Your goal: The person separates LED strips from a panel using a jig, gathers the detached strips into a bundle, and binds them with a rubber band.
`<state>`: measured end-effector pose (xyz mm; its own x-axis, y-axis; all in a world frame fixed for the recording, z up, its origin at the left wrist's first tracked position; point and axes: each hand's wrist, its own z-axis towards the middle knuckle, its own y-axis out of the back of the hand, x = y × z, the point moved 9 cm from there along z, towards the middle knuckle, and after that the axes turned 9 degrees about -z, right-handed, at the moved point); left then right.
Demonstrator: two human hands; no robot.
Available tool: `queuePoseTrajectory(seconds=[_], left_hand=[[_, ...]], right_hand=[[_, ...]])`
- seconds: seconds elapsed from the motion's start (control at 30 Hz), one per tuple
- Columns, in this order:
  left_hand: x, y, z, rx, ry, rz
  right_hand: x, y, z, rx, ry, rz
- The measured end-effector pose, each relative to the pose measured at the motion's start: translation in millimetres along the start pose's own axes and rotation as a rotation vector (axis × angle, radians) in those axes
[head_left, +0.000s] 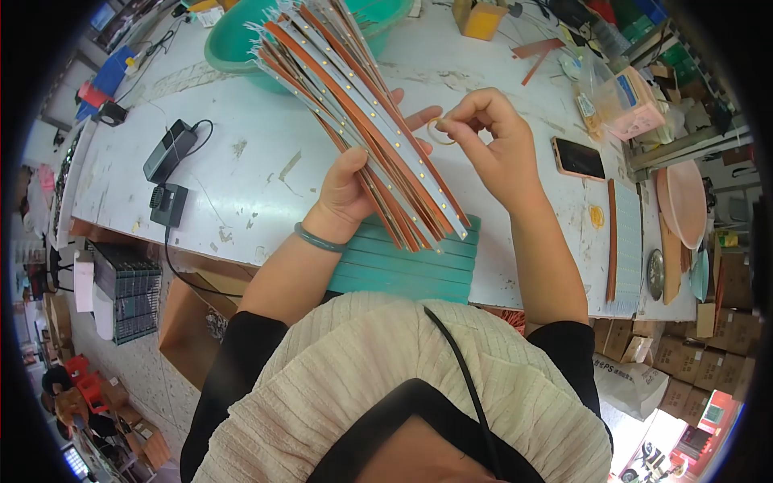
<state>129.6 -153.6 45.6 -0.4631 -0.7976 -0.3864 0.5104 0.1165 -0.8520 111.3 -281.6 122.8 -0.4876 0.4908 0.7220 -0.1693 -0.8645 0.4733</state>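
My left hand [348,187] is wrapped round a thick bundle of LED strips [366,121], long thin bars in orange-brown and white with small yellow chips. Wire ends fan out at the bundle's upper end, which reaches over a green basin [229,48]. Between thumb and forefinger, my right hand [493,145] pinches a yellowish rubber band [441,131], just right of the bundle. Fingertips of the left hand show behind the strips, close to the band. Below the bundle lies a green slatted mat [411,262] at the table's front edge.
On the white table [266,153] are a black power adapter [167,205], a black device [171,150], a phone [578,158] and more rubber bands [596,216]. More strips [624,241] lie at the right edge. A cardboard box [189,322] stands below, left.
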Motion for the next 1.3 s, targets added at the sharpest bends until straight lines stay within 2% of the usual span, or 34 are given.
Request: queuePoseTrajectory(seconds=[0.1, 0.17, 0.2, 0.3, 0.33, 0.37, 0.53, 0.63, 0.8, 0.9, 1.03, 1.07, 1.17, 1.3], left_hand=[[1, 0, -4, -0.077, 0.02, 0.083], [1, 1, -6, -0.129, 0.023, 0.099], [5, 8, -7, -0.069, 0.037, -0.078], [15, 19, -11, -0.135, 0.07, -0.115], [34, 70, -11, -0.275, 0.072, -0.109], [30, 59, -11, -0.288, 0.082, -0.136], [10, 25, -8, -0.167, 0.007, -0.17], [10, 24, -6, -0.157, 0.0, -0.176], [13, 21, -2, -0.109, 0.004, -0.227], [13, 22, -2, -0.103, 0.0, -0.209], [13, 23, 0, -0.121, -0.03, -0.23], [15, 25, 1, -0.116, -0.026, -0.239], [9, 21, 0, -0.112, -0.059, -0.212], [4, 15, -1, -0.107, -0.09, -0.22]], right_hand=[[12, -4, 6, -0.027, 0.043, -0.247], [15, -5, 6, -0.009, 0.047, -0.262], [19, -8, 8, 0.008, 0.068, -0.252], [13, -11, 9, 0.033, 0.065, -0.214], [11, -12, 9, 0.069, 0.094, -0.227], [-7, -14, 8, 0.092, -0.004, -0.146], [-33, -26, 6, 0.144, -0.102, 0.087], [-23, -22, 7, 0.047, -0.026, -0.055], [-7, -14, 0, -0.054, -0.039, 0.021], [-30, -12, 3, -0.031, -0.206, 0.486], [-27, -10, 4, 0.149, -0.158, 1.116], [-25, -9, 1, 0.143, -0.139, 1.125], [-39, 2, -11, 0.135, -0.151, 0.35], [-39, 7, -31, 0.284, 0.034, -0.269]])
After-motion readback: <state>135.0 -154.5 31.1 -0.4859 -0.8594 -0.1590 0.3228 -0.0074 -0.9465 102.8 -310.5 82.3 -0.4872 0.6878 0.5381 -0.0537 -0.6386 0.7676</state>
